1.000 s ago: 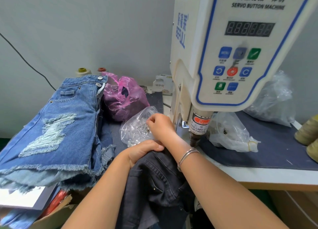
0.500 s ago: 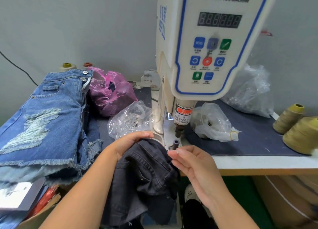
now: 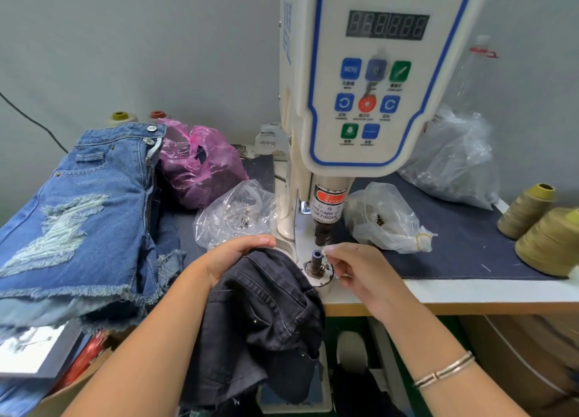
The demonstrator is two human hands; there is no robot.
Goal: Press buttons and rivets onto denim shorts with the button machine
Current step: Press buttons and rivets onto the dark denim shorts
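Only one view here, the head cam, so everything's placed off the button machine. Big change from a second ago: the right hand was up in the clear bag left of the machine's column, and now it's come back down in front, fingertips pinched on something tiny and pale right beside the lower die post under the punch. I can't make the piece out, but my guess is it's a button or rivet part about to be seated on the post. So parts-fetching looks done and loading is the current step.

The left hand hasn't really budged: it grips a bunched fold of the dark denim shorts, which hang off the table edge just left of the post, not over it yet. A stack of blue denim shorts sits well off to the machine's left, another clear bag just to its right.
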